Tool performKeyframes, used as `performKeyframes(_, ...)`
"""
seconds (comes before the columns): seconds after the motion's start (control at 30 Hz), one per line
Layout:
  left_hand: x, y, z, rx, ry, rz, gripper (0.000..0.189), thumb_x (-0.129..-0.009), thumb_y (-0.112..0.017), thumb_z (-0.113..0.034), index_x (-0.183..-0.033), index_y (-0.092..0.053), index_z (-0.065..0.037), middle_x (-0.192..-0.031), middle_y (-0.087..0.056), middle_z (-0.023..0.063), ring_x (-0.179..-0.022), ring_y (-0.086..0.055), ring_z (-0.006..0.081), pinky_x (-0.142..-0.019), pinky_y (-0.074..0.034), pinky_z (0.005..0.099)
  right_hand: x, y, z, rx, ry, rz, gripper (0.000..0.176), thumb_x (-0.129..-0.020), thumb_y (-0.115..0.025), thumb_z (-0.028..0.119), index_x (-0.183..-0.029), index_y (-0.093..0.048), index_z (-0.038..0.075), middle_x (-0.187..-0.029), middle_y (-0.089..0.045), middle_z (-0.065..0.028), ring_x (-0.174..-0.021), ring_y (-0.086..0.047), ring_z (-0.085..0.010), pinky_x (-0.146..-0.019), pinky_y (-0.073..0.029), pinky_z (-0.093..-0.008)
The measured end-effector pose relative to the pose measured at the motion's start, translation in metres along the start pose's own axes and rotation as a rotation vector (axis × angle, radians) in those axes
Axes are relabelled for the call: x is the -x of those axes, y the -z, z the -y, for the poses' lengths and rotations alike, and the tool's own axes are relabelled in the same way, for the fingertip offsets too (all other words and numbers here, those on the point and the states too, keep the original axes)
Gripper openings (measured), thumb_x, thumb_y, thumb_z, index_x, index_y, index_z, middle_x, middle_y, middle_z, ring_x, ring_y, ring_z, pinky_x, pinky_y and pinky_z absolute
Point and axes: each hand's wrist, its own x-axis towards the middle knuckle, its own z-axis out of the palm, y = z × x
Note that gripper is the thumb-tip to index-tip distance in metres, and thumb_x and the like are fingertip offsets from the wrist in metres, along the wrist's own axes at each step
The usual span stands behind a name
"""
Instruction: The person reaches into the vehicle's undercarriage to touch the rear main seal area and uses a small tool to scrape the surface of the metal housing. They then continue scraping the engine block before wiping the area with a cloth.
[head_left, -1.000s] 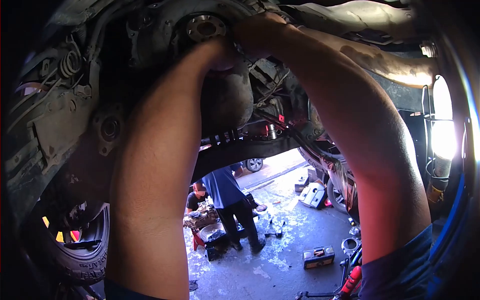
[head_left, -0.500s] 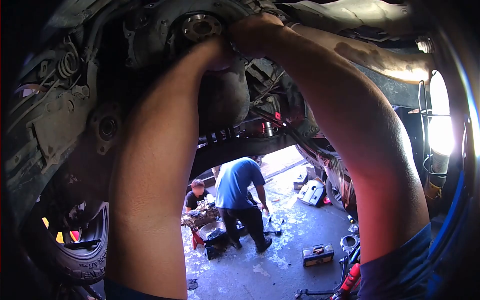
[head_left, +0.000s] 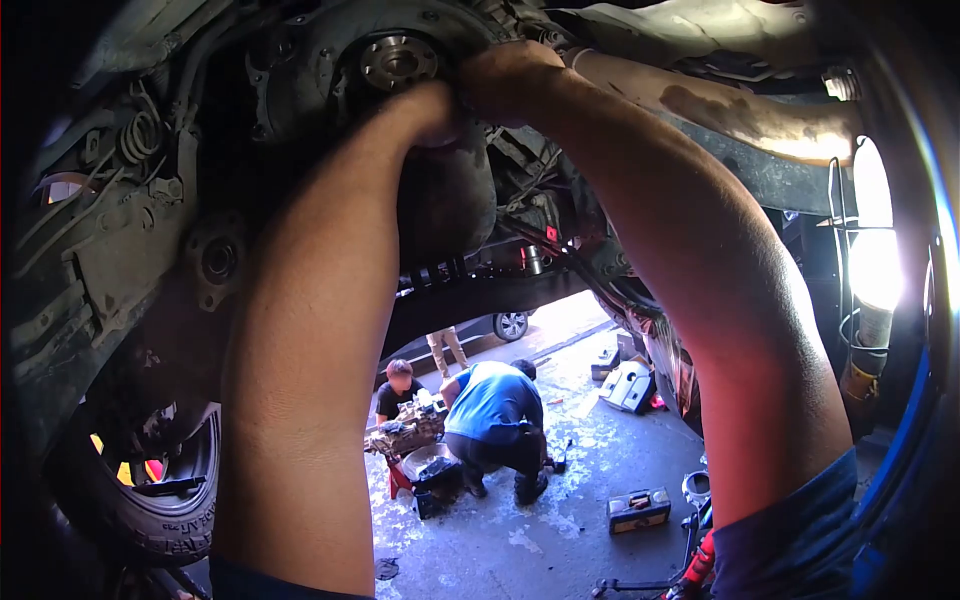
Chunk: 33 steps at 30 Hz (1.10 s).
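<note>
Both my arms reach up into the underside of a vehicle. My left hand [head_left: 433,112] is in shadow beside a round metal flange with bolt holes [head_left: 399,63], just below and to its right; its fingers are hidden. Close to it on the right, my right hand [head_left: 508,82] looks curled against the edge of the dark housing [head_left: 330,48]; whatever it grips cannot be made out. A rounded dark metal pan [head_left: 450,205] hangs under my hands. To the right of my right hand runs a long, stained pipe [head_left: 720,105].
A lit work lamp [head_left: 875,255] hangs at the right. A crossbeam [head_left: 490,308] spans below my arms. On the floor, a person in blue [head_left: 492,405] bends near an engine part [head_left: 410,428] with another person [head_left: 397,390] behind. A toolbox [head_left: 638,510] and a wheel [head_left: 165,490] are lower down.
The person in blue has gone from standing bent over to a low crouch. A standing person's legs and a car wheel now show behind. My hands stay in nearly the same place.
</note>
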Motion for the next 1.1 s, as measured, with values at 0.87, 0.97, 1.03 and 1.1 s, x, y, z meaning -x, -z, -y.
performKeyframes(0.87, 0.025, 0.031, -0.032, -0.062, 0.206, 0.202, 0.03, -0.099, -0.049, -0.023, -0.106, -0.071, -0.003, -0.088, -0.072, 0.012, -0.07, -0.069, 0.023, -0.06, -0.055, 0.0386, 0.006, 0.004, 0.007, 0.048, 0.016, -0.034, 0.029, -0.1, -0.053, 0.019, -0.121, -0.071, 0.01, -0.122, -0.071, -0.0155, -0.116, -0.068, -0.0288, -0.091, -0.058, -0.046)
performKeyframes(0.97, 0.023, 0.027, -0.026, -0.049, 0.161, 0.16, 0.03, -0.099, -0.049, -0.023, -0.104, -0.072, -0.004, -0.088, -0.073, 0.0116, -0.072, -0.07, 0.0227, -0.062, -0.056, 0.0382, 0.0, -0.001, 0.006, 0.073, 0.035, -0.065, 0.029, -0.1, -0.054, 0.018, -0.121, -0.072, 0.009, -0.123, -0.071, -0.0155, -0.117, -0.068, -0.0287, -0.09, -0.059, -0.0457)
performKeyframes(1.03, 0.02, 0.028, -0.024, -0.091, 0.146, 0.174, 0.03, -0.099, -0.05, -0.023, -0.103, -0.072, -0.003, -0.089, -0.073, 0.0118, -0.073, -0.071, 0.023, -0.063, -0.056, 0.0386, 0.0, 0.001, 0.006, 0.074, 0.04, -0.064, 0.028, -0.1, -0.054, 0.018, -0.12, -0.072, 0.009, -0.122, -0.071, -0.0154, -0.116, -0.068, -0.0289, -0.09, -0.059, -0.0455)
performKeyframes(1.1, 0.016, 0.025, -0.019, -0.147, 0.106, 0.168, 0.03, -0.099, -0.05, -0.022, -0.102, -0.073, -0.003, -0.089, -0.073, 0.0121, -0.072, -0.071, 0.0231, -0.063, -0.056, 0.0391, 0.001, -0.002, 0.007, 0.049, 0.021, -0.055, 0.028, -0.099, -0.054, 0.017, -0.119, -0.072, 0.009, -0.122, -0.071, -0.0151, -0.116, -0.068, -0.0292, -0.09, -0.059, -0.0455)
